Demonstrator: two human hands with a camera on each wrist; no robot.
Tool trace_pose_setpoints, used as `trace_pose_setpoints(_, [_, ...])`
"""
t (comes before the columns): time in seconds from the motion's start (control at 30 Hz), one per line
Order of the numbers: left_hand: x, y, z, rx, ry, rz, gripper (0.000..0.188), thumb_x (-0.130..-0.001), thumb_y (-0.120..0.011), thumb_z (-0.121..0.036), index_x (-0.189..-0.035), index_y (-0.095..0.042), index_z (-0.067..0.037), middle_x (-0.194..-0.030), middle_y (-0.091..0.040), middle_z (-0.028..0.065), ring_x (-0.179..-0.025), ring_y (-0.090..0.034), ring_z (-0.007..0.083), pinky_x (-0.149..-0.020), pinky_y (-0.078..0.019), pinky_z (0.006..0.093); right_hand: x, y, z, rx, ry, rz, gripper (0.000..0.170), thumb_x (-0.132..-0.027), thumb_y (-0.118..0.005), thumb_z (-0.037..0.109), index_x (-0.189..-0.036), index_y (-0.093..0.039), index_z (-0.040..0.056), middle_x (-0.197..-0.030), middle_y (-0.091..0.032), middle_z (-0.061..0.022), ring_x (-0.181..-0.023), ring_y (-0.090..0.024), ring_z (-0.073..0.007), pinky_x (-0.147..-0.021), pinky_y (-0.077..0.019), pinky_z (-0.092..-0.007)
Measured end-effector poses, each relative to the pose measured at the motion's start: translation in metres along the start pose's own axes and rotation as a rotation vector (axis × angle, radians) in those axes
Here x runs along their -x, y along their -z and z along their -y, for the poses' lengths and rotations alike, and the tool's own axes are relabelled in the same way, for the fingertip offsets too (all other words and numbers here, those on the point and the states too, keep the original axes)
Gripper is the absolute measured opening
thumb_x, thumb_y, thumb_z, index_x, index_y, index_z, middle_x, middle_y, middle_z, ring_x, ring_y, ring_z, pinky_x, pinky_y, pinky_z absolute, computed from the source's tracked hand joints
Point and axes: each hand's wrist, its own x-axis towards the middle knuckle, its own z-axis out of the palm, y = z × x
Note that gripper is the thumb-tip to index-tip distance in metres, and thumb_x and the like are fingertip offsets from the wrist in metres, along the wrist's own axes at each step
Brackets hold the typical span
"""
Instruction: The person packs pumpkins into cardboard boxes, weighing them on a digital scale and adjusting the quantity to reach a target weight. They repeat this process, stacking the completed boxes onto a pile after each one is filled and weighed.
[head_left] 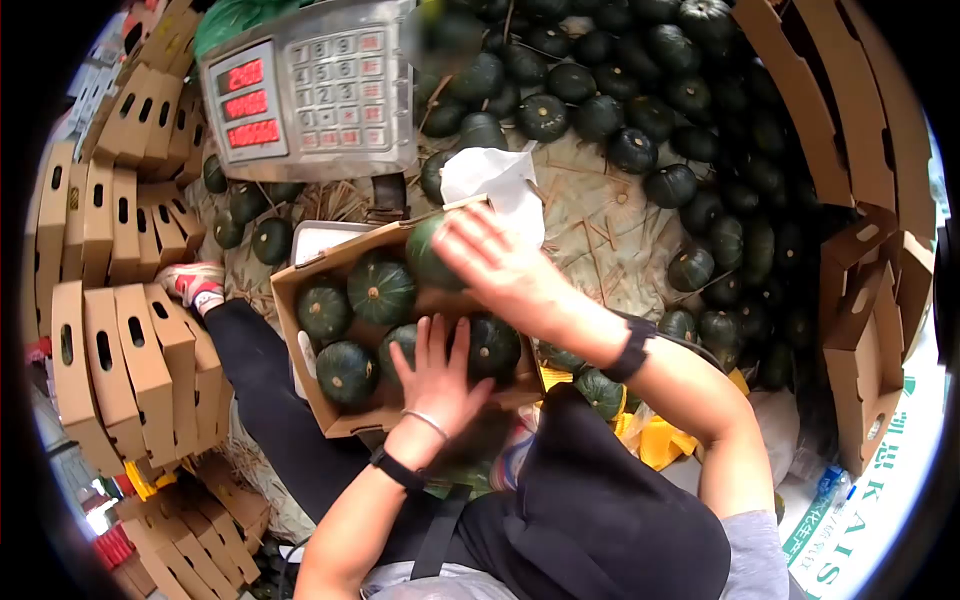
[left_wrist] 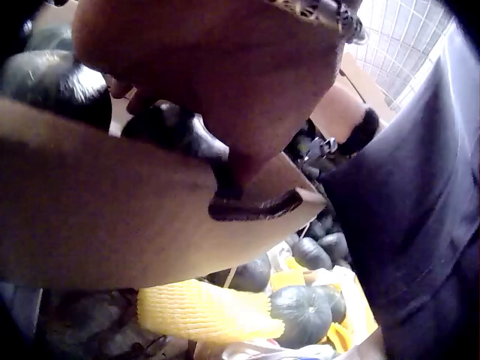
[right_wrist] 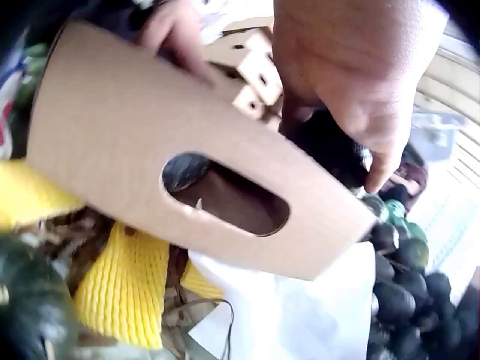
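Observation:
An open cardboard box [head_left: 320, 412] holding several dark green kabocha squashes [head_left: 382, 288] sits in front of the person, tilted in the head view. The left hand [head_left: 438, 378] rests with spread fingers on squashes at the box's near side. In the left wrist view this hand [left_wrist: 202, 82] reaches over the wall with the handle slot. At the far right corner, the right hand [head_left: 497, 265] lays straight fingers on a green kabocha squash [head_left: 428, 254]. The right wrist view has the right hand [right_wrist: 356, 82] over a dark squash behind the box wall [right_wrist: 112, 127].
A scale display [head_left: 345, 90] with red digits stands beyond the box, near a white sheet [head_left: 497, 182]. Many squashes [head_left: 690, 270] lie heaped at the right. Stacked cardboard boxes [head_left: 120, 350] line the left side. Yellow foam netting [right_wrist: 127, 289] lies beside the box.

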Motion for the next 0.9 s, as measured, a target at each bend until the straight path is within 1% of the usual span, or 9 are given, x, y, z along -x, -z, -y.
trace_pose_setpoints(0.07, [0.015,0.006,0.017,0.065,0.024,-0.024,0.076,-0.073,-0.069,-0.031,-0.138,-0.036,-0.007,-0.146,-0.025,0.0199,-0.138,-0.019,0.0379,-0.102,-0.0176,0.0674,0.009,-0.034,0.009,0.162,0.045,0.240,0.050,-0.082,-0.051,0.012,-0.130,-0.046,-0.0012,-0.137,-0.044,-0.0184,-0.129,-0.038,-0.0384,-0.104,-0.0355,-0.0504])
trace_pose_setpoints(0.1, [0.026,0.012,0.026,0.115,0.026,-0.099,0.070,-0.072,-0.069,-0.026,-0.133,-0.041,-0.007,-0.143,-0.031,0.0193,-0.135,-0.025,0.0387,-0.105,-0.0215,0.0617,0.014,-0.035,0.018,0.254,0.078,0.238,0.046,-0.079,-0.055,0.013,-0.123,-0.051,-0.0021,-0.135,-0.045,-0.0183,-0.128,-0.039,-0.0380,-0.102,-0.0390,-0.0452])
trace_pose_setpoints(0.17, [0.052,0.019,0.054,0.304,0.000,-0.268,0.058,-0.072,-0.067,-0.017,-0.126,-0.049,-0.006,-0.137,-0.039,0.0184,-0.130,-0.033,0.0389,-0.106,-0.0276,0.0515,0.026,-0.024,0.022,0.009,-0.032,0.308,0.038,-0.076,-0.057,0.008,-0.112,-0.057,-0.0023,-0.129,-0.050,-0.0179,-0.125,-0.044,-0.0364,-0.098,-0.0441,-0.0394])
trace_pose_setpoints(0.27, [0.091,0.042,0.085,0.440,0.202,-0.365,0.042,-0.073,-0.063,-0.008,-0.114,-0.056,-0.004,-0.127,-0.049,0.0168,-0.121,-0.044,0.0364,-0.103,-0.0351,0.0423,0.057,0.017,0.037,-0.166,-0.213,0.043,0.033,-0.070,-0.059,-0.003,-0.103,-0.060,-0.0007,-0.113,-0.060,-0.0172,-0.109,-0.057,-0.0328,-0.091,-0.0489,-0.0379])
trace_pose_setpoints(0.4, [0.127,0.028,0.144,0.669,0.451,-0.582,0.035,-0.077,-0.055,0.004,-0.112,-0.057,-0.001,-0.120,-0.053,0.0121,-0.110,-0.054,0.0254,-0.094,-0.0420,0.0328,0.115,0.048,0.057,-0.146,-0.626,-0.176,0.021,-0.077,-0.061,-0.004,-0.097,-0.065,0.0014,-0.098,-0.066,-0.0144,-0.092,-0.065,-0.0298,-0.082,-0.0512,-0.0343])
trace_pose_setpoints(0.5, [0.123,0.025,0.169,0.869,0.639,-0.681,0.033,-0.081,-0.054,0.005,-0.113,-0.057,0.001,-0.111,-0.058,0.0076,-0.100,-0.057,0.0176,-0.089,-0.0452,0.0295,0.156,0.041,0.066,-0.321,-1.008,-0.250,0.014,-0.085,-0.060,0.003,-0.097,-0.066,-0.0005,-0.091,-0.067,-0.0115,-0.082,-0.065,-0.0166,-0.074,-0.0508,-0.0267])
trace_pose_setpoints(0.63, [0.104,0.010,0.210,0.980,0.603,-0.776,0.031,-0.083,-0.055,0.002,-0.114,-0.058,0.002,-0.108,-0.061,0.0090,-0.101,-0.058,0.0177,-0.091,-0.0463,0.0303,0.134,0.029,0.066,-0.477,-1.073,-0.227,0.017,-0.087,-0.063,0.011,-0.100,-0.066,0.0004,-0.089,-0.068,-0.0061,-0.080,-0.061,-0.0097,-0.071,-0.0488,-0.0239])
trace_pose_setpoints(0.8, [0.054,-0.023,0.212,1.324,0.590,-0.632,0.021,-0.085,-0.059,-0.009,-0.101,-0.061,0.004,-0.087,-0.063,0.0039,-0.082,-0.057,0.0113,-0.076,-0.0468,0.0266,0.116,-0.031,0.029,-0.752,-0.948,-0.120,0.046,-0.086,-0.066,0.027,-0.122,-0.053,0.0008,-0.111,-0.061,-0.0088,-0.101,-0.056,-0.0157,-0.086,-0.0463,-0.0317])
trace_pose_setpoints(0.9, [0.046,-0.020,0.210,1.191,0.643,-0.577,0.016,-0.081,-0.062,-0.012,-0.086,-0.063,0.003,-0.075,-0.059,0.0008,-0.070,-0.051,0.0087,-0.064,-0.0435,0.0261,0.104,-0.046,0.027,-0.445,-0.937,-0.018,0.034,-0.086,-0.062,0.025,-0.110,-0.056,0.0016,-0.099,-0.061,-0.0170,-0.094,-0.058,-0.0279,-0.085,-0.0465,-0.0373])
